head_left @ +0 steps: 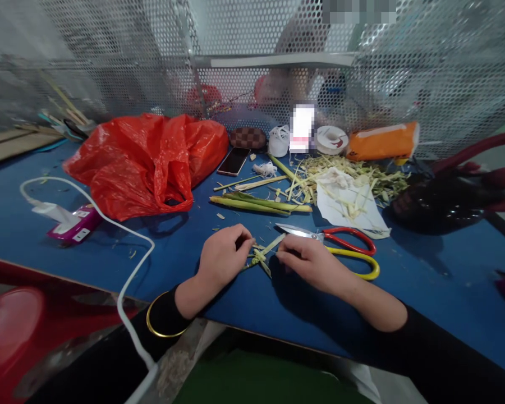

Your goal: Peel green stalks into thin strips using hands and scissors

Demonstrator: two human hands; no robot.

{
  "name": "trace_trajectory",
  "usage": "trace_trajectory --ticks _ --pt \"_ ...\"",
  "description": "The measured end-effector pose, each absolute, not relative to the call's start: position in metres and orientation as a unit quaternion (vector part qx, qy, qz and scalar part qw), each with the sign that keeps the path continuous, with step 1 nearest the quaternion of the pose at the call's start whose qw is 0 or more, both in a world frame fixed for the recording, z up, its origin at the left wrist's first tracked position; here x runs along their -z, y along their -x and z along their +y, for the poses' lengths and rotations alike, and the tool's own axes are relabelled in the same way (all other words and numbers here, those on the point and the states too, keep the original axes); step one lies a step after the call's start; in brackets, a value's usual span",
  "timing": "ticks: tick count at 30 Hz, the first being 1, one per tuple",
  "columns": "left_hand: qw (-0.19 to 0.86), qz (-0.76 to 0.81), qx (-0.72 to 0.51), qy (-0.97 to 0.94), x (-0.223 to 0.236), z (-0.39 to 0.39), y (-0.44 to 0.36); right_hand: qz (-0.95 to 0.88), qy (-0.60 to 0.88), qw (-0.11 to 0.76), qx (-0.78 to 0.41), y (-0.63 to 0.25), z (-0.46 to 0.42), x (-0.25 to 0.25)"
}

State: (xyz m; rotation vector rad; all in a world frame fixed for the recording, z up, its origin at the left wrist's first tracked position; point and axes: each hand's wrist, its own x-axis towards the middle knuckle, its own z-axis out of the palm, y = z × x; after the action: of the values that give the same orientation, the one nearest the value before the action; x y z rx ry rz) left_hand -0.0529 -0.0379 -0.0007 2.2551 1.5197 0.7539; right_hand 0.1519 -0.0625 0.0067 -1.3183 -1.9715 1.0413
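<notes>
Between my hands, just above the blue tabletop, is a small knotted piece of pale green leaf strips (258,257) with loose ends sticking out. My left hand (226,252) is closed in a pinch at its left side. My right hand (309,261) is closed too, thumb against forefinger, where a pale strip from the piece runs up to the fingers. The exact grip there is partly hidden. Scissors (353,238) with one red and one yellow handle lie behind the right hand, blades pointing left. Beyond the hands rest long green leaf stalks (261,203).
A red plastic bag (147,163) and a phone (234,161) lie at the back left. White paper (349,205), leaf scraps (389,179), a tape roll (331,139) and an orange packet (382,141) sit back right. A white cable (141,255) crosses the left edge.
</notes>
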Motion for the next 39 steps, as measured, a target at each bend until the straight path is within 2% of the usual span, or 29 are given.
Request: trace_trajectory --ticks 4,8,13,18,24,29,32,39 --pt "0.323 0.526 -0.329 -0.715 -0.007 -0.035 0.045 -0.643 0.464 0.401 -0.46 -0.149 -0.061 -0.01" --pt "0.364 0.482 -0.381 -0.7 -0.032 -0.027 0.026 -0.582 0.448 0.476 -0.483 -0.152 -0.053 -0.026" --pt "0.298 0.437 -0.411 -0.743 -0.064 -0.01 -0.004 -0.603 0.428 0.493 -0.459 -0.171 -0.039 -0.06" --pt "0.318 0.402 -0.431 -0.742 -0.07 0.001 -0.03 -0.632 0.439 0.483 -0.418 -0.193 -0.034 -0.073" --pt "0.428 0.4 -0.426 -0.69 -0.054 0.01 -0.043 -0.599 0.443 0.451 -0.491 -0.195 -0.026 -0.047" --pt "0.533 0.394 -0.448 -0.6 -0.034 0.025 -0.037 -0.53 0.432 0.551 -0.478 -0.199 -0.018 -0.037" --pt "0.607 0.387 -0.421 -0.551 -0.028 0.025 -0.036 -0.483 0.418 0.597 -0.485 -0.201 -0.016 -0.034" --pt "0.692 0.345 -0.361 -0.522 -0.034 0.011 -0.039 -0.428 0.415 0.583 -0.552 -0.197 -0.021 -0.032"
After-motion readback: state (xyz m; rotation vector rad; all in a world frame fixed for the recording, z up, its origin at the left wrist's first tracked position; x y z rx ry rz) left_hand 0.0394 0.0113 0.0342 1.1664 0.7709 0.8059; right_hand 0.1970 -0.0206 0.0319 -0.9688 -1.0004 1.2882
